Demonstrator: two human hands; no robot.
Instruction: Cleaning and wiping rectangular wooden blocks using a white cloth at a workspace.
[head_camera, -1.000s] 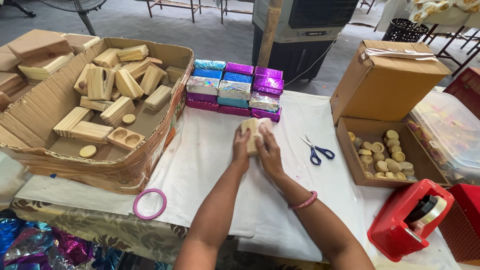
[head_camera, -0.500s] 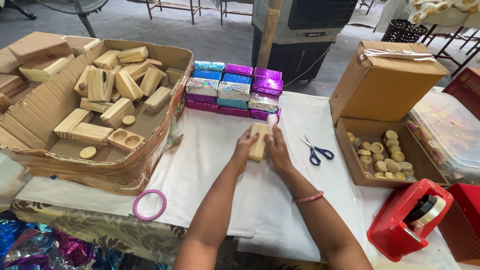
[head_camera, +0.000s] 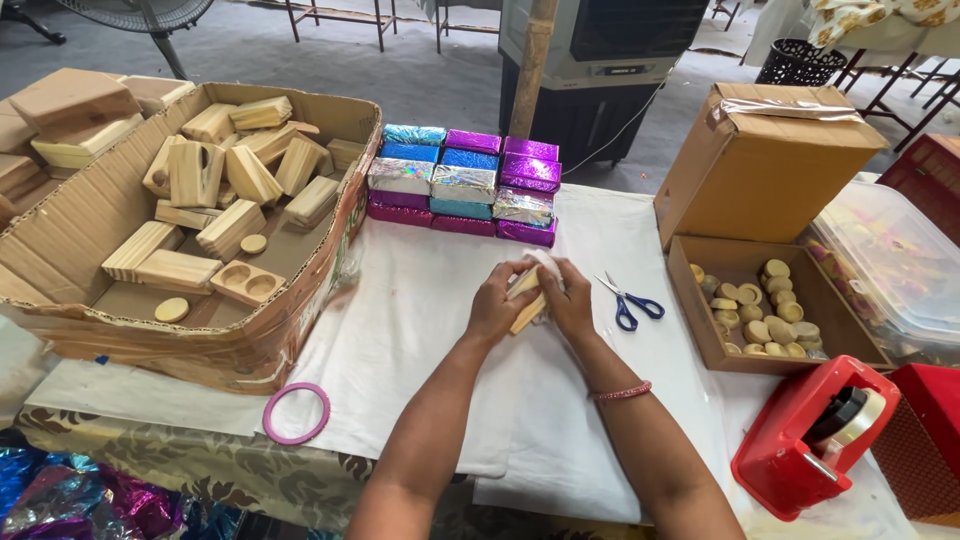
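You've got one view only: head cam, worn high, pitched down and forward over the bench (head_camera: 420, 300). Close range: your forearms enter from the bottom edge, hands mid-frame. Frame spans the cardboard box of wooden blocks (head_camera: 190, 200) on your left to the red tape dispenser (head_camera: 810, 440) on your right; floor and furniture legs along the top.

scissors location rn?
Head view: the blue-handled scissors lie on the white cloth, just right of the right hand, between it and the open box of wooden discs.
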